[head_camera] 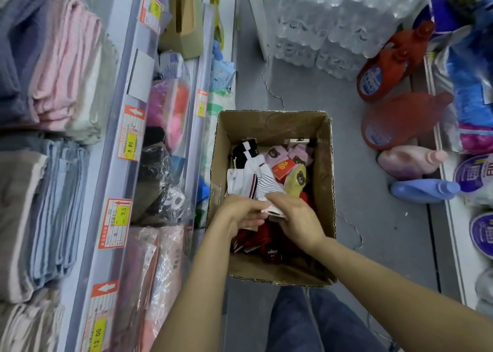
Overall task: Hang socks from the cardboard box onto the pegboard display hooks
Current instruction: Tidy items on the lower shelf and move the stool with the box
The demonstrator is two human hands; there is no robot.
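Both hands reach into the open brown cardboard box (274, 127) on the grey floor: left hand (241, 213) and right hand (298, 218) have fingers curled together round a small white card-tagged sock pair (273, 209), held between them just above the dark red socks (266, 242) at the box's near end. White striped socks (256, 177) and pink bear-print socks (289, 155) lie further in; folded towels (53, 66) stacked on the left shelf.

Brown cardboard box (326, 181) holds white striped socks (262, 183), pink bear-print socks (277, 153), red socks (269, 234).
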